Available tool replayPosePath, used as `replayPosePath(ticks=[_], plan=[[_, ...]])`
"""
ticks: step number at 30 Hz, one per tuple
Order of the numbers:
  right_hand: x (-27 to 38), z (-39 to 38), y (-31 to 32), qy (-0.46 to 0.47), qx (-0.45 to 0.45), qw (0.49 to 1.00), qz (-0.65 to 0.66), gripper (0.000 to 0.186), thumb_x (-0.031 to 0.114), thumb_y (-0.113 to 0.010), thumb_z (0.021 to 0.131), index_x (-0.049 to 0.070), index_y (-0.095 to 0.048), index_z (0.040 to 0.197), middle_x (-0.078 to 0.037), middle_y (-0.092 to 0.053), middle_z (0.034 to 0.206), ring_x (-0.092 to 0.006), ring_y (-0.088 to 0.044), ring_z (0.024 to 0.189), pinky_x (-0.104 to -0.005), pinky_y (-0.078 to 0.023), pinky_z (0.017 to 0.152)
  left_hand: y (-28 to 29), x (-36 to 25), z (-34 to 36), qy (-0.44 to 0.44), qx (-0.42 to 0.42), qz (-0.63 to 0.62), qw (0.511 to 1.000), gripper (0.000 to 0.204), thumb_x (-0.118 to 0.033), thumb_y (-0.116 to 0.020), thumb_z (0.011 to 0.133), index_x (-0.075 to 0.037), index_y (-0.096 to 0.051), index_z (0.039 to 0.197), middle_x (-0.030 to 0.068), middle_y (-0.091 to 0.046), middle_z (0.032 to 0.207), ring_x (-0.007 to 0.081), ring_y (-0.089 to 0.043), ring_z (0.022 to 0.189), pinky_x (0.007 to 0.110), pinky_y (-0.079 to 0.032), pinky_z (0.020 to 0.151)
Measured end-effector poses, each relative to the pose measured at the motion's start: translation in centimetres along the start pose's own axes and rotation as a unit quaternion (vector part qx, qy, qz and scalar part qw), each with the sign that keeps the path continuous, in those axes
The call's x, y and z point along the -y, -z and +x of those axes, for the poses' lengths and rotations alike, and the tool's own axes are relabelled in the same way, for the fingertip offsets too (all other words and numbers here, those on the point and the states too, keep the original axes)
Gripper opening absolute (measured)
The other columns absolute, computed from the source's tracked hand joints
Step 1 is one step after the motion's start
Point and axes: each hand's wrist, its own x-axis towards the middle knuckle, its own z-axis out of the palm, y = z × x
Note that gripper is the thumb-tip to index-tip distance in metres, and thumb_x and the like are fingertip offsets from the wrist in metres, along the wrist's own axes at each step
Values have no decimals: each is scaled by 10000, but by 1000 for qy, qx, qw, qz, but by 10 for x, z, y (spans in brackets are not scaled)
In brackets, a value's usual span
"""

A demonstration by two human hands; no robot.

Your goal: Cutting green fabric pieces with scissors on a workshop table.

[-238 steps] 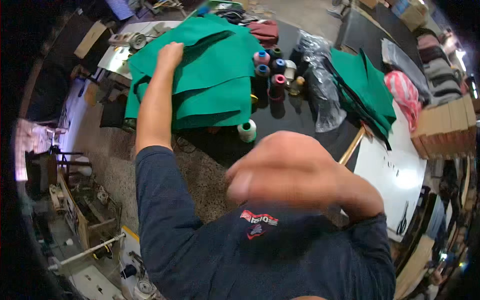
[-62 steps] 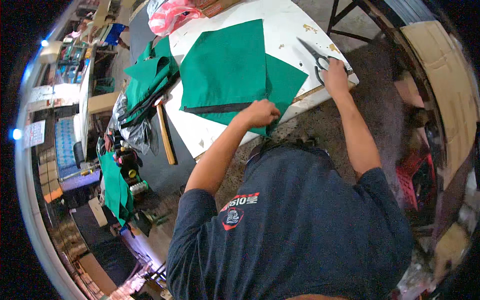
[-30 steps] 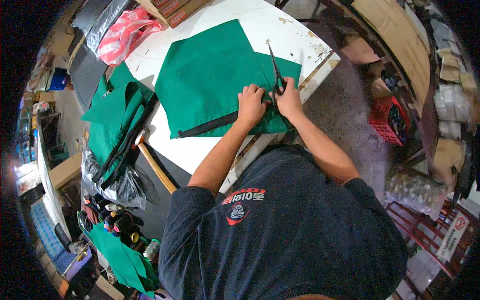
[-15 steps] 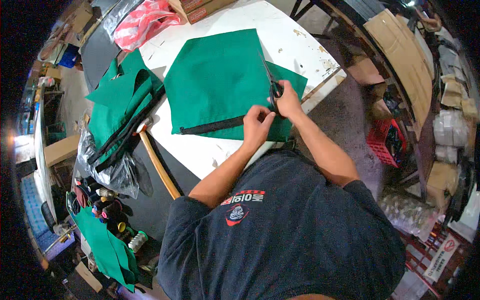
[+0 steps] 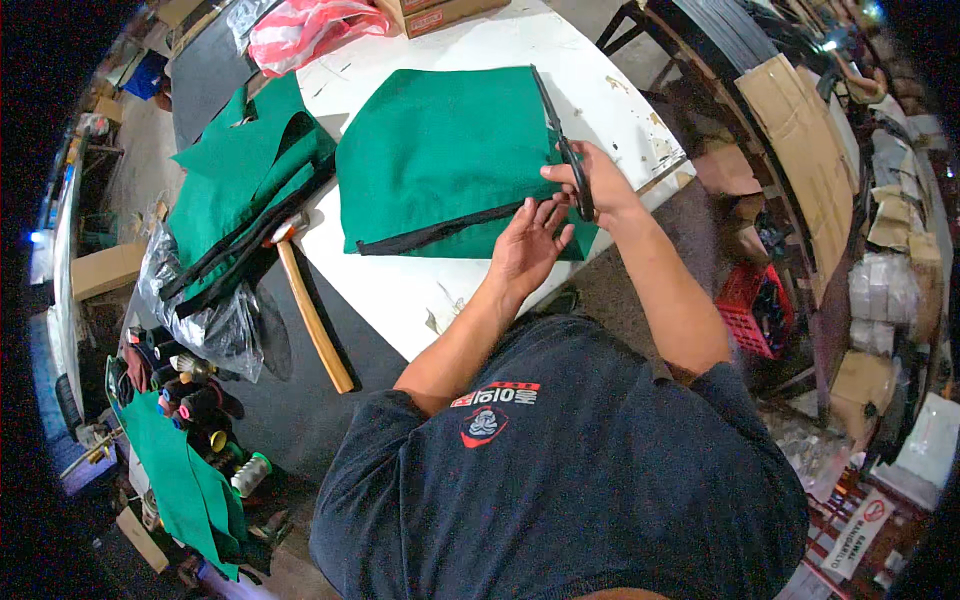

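Observation:
My right hand (image 5: pixel 604 188) is closed around the handles of black scissors (image 5: pixel 571 158), whose blades point away from me along the right edge of a green fabric panel (image 5: pixel 440 150). Black zipper-like trim (image 5: pixel 440 230) runs across the panel's near side. Just left of the scissors, my left hand (image 5: pixel 528 250) is open, palm partly up and fingers spread near the panel's near right corner. Nothing shows in it. More green fabric peeks out beneath my hands.
White tabletop (image 5: pixel 400 300) lies under the panel. To its left, more green pieces with black trim (image 5: pixel 250 190) sit by a wooden-handled hammer (image 5: pixel 312 310). Clear plastic (image 5: pixel 225 330) and thread spools (image 5: pixel 250 475) are nearer. A red crate (image 5: pixel 750 315) stands at right.
My left hand's fingers have gone from curled to spread. My right hand has shifted a little right with the scissors. The green corner that stuck out right of the blades no longer shows there.

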Motion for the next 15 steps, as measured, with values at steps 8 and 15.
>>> replayPosePath(ticks=[8,15], plan=[[-36,-6,-2,93,-96,990,-43,539,170,-705,788,-23,-390,1180,-46,-548,750,-99,-515,592,-236,-458,531,0,-5,17,-61,-157,-16,986,141,-190,-609,876,-71,-543,839,43,-577,810,181,-571,784,287,-467,650],[-99,-94,11,73,-10,993,90,548,511,-447,911,97,-352,1257,-67,-492,819,-144,-511,614,-259,-445,546,-10,-10,6,-47,-200,2,979,177,-100,-645,842,-77,-473,809,50,-585,810,191,-605,800,276,-493,623]])
